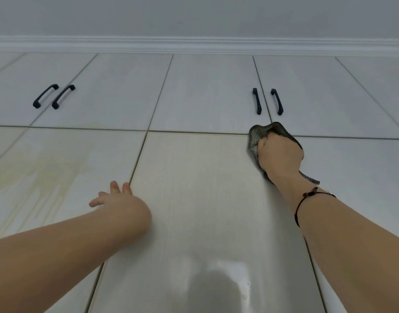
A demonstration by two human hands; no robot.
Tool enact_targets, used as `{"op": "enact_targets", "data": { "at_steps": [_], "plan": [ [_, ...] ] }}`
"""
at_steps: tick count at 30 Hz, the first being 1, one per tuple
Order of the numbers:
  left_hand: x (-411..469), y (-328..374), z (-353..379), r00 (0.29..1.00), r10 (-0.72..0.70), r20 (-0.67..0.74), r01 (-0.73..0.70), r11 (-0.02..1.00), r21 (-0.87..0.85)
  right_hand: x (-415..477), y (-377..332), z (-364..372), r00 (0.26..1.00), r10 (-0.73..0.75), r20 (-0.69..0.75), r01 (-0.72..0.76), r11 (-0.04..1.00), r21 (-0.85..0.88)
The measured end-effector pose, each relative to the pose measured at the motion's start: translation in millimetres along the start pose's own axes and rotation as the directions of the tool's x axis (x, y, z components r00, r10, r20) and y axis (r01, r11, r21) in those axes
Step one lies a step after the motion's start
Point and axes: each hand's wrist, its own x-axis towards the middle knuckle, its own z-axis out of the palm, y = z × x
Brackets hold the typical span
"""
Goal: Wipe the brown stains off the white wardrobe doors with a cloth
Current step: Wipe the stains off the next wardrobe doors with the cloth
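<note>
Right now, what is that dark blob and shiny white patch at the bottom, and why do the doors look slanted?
Head view: the dark blob is likely a shadow or reflection on the glossy wardrobe door, with white glare beside it; same view: the wide-angle lens fans the door seams outward; the left hand looks slightly blurred.

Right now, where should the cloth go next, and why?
Probably leftward: the right hand grips the cloth at the middle door's top right corner, while the brown stains streak the left door beyond the left hand, unwiped.
</note>
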Motion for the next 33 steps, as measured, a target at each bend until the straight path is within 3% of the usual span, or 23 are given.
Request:
{"op": "enact_targets", "data": {
  "at_steps": [5,15,23,27,33],
  "plan": [
    [-6,-2,-7,1.000,0.019,0.025,-0.017,0.998,-0.055,-7,-6,5,0.994,0.030,-0.101,-0.031,1.000,-0.005],
    [10,-5,11,0.999,0.039,-0.036,-0.037,0.998,0.045,-45,-114,8,0.997,-0.058,0.042,0.057,0.998,0.030],
    [9,-35,34,0.950,0.244,-0.195,-0.240,0.970,0.046,-81,-222,8,0.968,-0.245,0.061,0.232,0.958,0.171],
    [6,-65,52,0.879,0.388,-0.279,-0.352,0.920,0.172,-102,-259,1,0.960,-0.274,0.064,0.252,0.939,0.235],
    [11,-89,49,0.830,0.506,-0.236,-0.454,0.857,0.243,-137,-268,-9,0.922,-0.367,0.122,0.330,0.910,0.250]
  ]
}}
